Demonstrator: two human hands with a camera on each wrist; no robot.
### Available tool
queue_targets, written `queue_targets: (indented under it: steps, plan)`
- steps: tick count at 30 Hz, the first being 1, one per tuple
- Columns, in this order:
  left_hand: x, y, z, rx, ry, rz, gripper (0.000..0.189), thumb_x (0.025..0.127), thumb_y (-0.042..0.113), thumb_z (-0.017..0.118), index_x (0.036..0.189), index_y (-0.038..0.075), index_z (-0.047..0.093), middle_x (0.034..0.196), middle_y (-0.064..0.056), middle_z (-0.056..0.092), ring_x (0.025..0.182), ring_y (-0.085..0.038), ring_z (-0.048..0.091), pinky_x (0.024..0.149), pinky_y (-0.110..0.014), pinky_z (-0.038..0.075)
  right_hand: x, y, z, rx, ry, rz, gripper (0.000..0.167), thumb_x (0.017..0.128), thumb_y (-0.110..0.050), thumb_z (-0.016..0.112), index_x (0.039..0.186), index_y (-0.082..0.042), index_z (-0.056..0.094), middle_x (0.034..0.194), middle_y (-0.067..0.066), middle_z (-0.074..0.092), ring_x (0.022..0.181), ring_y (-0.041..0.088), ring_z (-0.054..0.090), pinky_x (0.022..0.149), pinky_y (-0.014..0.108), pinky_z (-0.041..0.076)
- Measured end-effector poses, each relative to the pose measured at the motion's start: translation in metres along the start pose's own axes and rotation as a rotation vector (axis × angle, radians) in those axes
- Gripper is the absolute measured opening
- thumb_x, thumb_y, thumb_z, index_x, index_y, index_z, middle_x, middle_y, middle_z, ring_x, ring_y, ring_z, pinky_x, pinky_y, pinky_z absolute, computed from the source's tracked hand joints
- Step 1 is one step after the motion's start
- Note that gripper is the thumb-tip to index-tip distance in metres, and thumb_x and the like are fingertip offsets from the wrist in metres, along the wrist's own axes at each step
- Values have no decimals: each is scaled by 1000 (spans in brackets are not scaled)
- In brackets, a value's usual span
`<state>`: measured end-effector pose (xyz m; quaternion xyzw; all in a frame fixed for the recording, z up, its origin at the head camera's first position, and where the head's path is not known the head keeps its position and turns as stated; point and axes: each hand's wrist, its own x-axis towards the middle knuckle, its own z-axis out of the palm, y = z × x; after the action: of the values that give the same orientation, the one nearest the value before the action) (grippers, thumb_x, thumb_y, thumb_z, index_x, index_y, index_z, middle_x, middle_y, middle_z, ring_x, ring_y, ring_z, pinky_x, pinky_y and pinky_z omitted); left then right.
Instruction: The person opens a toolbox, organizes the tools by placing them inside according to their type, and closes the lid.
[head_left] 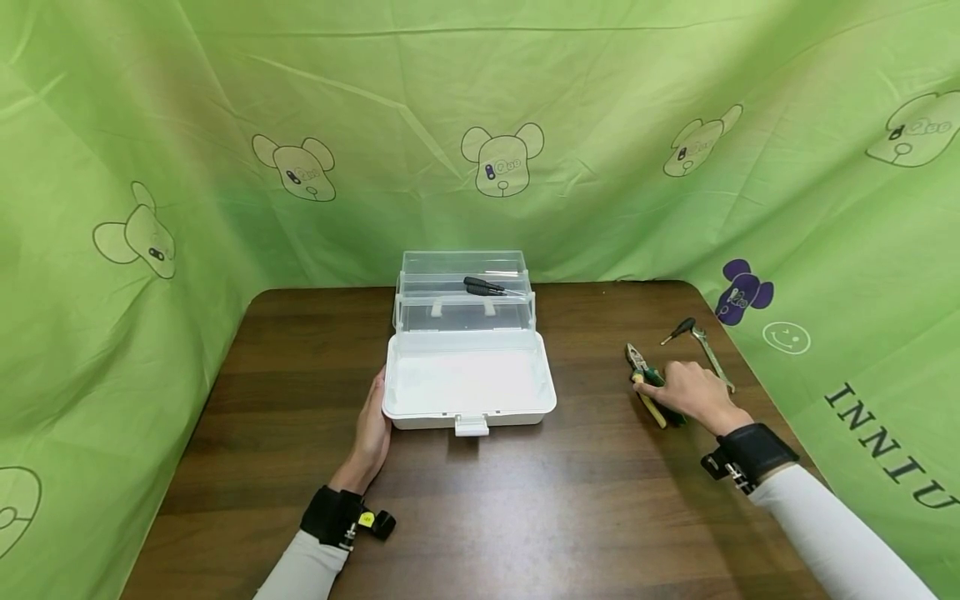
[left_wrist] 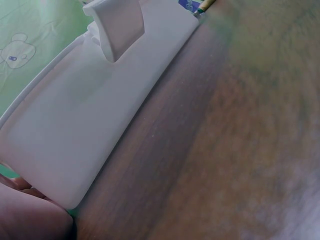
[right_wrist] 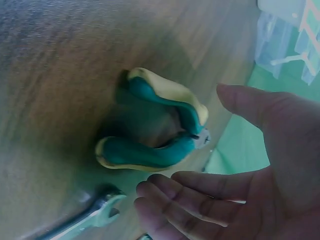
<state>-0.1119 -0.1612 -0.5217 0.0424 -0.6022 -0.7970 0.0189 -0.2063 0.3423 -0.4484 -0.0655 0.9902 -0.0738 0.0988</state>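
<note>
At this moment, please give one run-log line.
Left hand: against toolbox side | Right hand: at pliers, thumb and fingers apart | Toolbox: open | Wrench, screwdriver: on table

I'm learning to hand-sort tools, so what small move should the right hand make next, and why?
Probably close the right hand around the pliers: it is over them, thumb and fingers apart, not yet curled round the handles. The left hand already rests against the open toolbox.
</note>
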Motion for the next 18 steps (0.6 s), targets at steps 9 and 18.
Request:
queue_targets:
  steps: [9, 18]
  plan:
    - [0, -1, -1, 17, -4, 6, 63, 119, 36, 18, 169, 1, 8, 177, -15, 6, 163, -27, 4, 132, -47, 5, -1, 0, 10, -13, 11, 14, 62, 93, -62, 71, 61, -17, 42, 64, 5, 45, 54, 22, 47, 43, 33, 33]
    - [0, 0, 0, 4, 1, 5, 63, 119, 37, 19, 169, 1, 10, 177, -14, 8, 163, -27, 5, 132, -47, 6, 1, 0, 16, -14, 27, 15, 58, 91, -56, 76, 63, -14, 48, 67, 11, 53, 56, 27, 53, 44, 36, 39]
